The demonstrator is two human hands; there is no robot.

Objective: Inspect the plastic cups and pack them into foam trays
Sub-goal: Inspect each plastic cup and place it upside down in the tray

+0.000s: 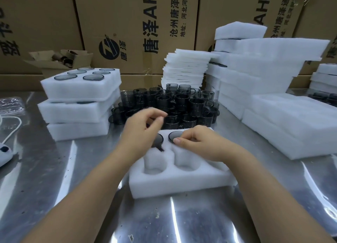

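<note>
Steel bench (200, 221), foam tray (175, 184): right hand (200, 142) pinches seated cup (174, 134) rim; left hand (142, 127) curled, empty, blurred.

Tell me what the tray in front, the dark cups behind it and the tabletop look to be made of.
Front tray: soft white foam, matte, with fuzzy, pitted cut edges in its pockets. Cups: smoky grey see-through plastic, glossy, with light glinting on the rims, though glass would look similar. Tabletop: probably polished stainless steel sheet, judging by the bright streaky reflections.
</note>
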